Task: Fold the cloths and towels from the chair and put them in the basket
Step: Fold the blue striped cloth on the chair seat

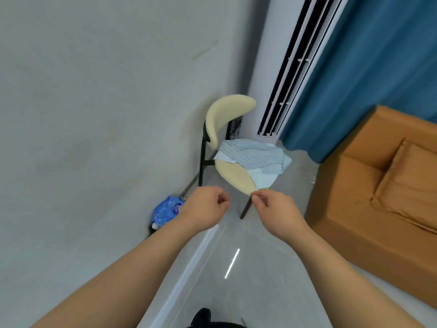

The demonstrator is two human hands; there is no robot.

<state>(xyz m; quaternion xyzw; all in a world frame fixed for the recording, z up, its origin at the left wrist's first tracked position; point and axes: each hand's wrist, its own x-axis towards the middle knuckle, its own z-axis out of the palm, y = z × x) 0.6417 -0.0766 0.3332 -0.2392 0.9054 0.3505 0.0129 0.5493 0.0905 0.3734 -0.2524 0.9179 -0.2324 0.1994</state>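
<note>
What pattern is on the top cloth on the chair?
The top cloth is light blue with thin stripes; the head view shows it best.

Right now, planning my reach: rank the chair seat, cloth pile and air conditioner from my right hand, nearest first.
1. Chair seat, just ahead of the right hand.
2. Cloth pile, farther back on it.
3. Air conditioner, in the corner beyond.
</note>
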